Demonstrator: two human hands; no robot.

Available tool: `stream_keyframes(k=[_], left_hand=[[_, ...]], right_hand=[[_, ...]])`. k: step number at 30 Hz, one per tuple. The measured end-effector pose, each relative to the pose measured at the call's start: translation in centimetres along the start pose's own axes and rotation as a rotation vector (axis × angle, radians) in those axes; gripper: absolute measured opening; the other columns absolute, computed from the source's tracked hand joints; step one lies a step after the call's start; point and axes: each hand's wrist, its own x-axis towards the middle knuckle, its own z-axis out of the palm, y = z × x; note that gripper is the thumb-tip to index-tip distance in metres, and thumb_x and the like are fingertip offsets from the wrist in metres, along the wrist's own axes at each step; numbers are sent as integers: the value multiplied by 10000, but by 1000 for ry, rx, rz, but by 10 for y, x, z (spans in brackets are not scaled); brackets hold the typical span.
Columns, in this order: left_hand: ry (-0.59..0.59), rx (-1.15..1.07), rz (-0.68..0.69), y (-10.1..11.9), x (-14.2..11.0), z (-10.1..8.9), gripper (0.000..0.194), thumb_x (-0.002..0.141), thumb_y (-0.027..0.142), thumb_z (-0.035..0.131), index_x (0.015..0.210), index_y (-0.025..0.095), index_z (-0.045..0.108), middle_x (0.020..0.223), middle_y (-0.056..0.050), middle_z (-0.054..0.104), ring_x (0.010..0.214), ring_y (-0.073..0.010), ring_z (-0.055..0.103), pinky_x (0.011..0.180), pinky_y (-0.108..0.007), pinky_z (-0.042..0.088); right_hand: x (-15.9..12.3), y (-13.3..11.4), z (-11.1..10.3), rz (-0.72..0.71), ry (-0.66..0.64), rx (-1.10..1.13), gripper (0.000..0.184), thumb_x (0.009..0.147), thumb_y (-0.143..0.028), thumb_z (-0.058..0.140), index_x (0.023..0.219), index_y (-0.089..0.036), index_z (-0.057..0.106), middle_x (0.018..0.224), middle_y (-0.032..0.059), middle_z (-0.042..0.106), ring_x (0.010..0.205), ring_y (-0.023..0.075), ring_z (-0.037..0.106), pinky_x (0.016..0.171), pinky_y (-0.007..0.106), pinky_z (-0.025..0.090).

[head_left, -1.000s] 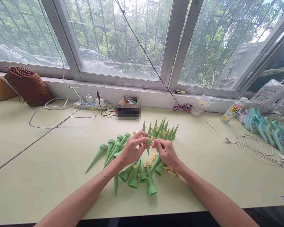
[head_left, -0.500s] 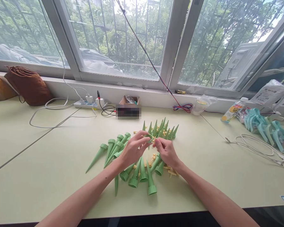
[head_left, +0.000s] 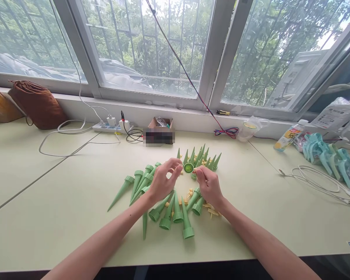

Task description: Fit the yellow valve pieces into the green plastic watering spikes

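A green watering spike is held up between my hands, with its round open end turned toward me. My right hand is closed in a pinch at the right side of this spike, on a small yellow piece there. Just left of the spike is my left hand, its thumb and fingers apart and holding nothing. More green spikes lie below the hands, and others lie to the left. Behind, a group of spikes stands points up. Yellow plastic pieces lie partly hidden by my right hand.
At the back stand a small cardboard box, a power strip and a brown drawstring bag. To the right are a drink bottle, teal plastic clips and a coiled white cable.
My left hand has let go of the spike and drawn slightly left. The spike's open end has swung round to face me, while my right hand keeps its pinch.
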Motion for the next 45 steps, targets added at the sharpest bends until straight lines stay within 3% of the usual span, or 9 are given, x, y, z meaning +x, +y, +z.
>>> stream_keyframes(k=[3, 10, 19, 35, 45], left_hand=[[-28, -36, -98, -1, 1, -1, 478, 1005, 439, 408, 686, 148, 612, 643, -27, 631, 614, -125, 586, 596, -243, 475], [-194, -163, -268, -2, 1, -2, 639, 983, 555, 374, 562, 141, 617, 570, -46, 651, 541, -131, 560, 562, -255, 442], [-271, -158, -228, 0, 2, -5, 546, 965, 537, 440, 614, 146, 586, 583, -27, 619, 568, -131, 579, 550, -237, 441], [-270, -156, -194, 0, 2, -6, 531, 953, 518, 471, 567, 156, 513, 526, 3, 510, 534, -111, 500, 520, -222, 406], [-288, -169, -207, 2, 2, -7, 288, 911, 412, 584, 788, 153, 614, 727, -6, 589, 677, -121, 567, 600, -222, 478]], right_hand=[[-1, -1, 0, -23, 5, -19, 364, 1028, -406, 373, 812, -188, 569, 654, -1, 503, 590, 139, 452, 555, 268, 359], [-1, -5, 0, -82, -47, -42, 353, 1035, -387, 360, 863, -190, 596, 695, 8, 520, 617, 141, 463, 591, 270, 379], [-2, -6, 0, -23, -60, 9, 341, 1020, -395, 403, 843, -186, 606, 693, 7, 532, 613, 139, 458, 584, 270, 370], [-3, -2, 0, 36, -74, 36, 436, 1007, -466, 400, 664, -201, 445, 591, -25, 412, 543, 119, 363, 522, 266, 303], [-3, -1, 1, 71, -71, 75, 422, 1012, -426, 408, 653, -203, 418, 586, -31, 391, 533, 113, 341, 509, 265, 284]])
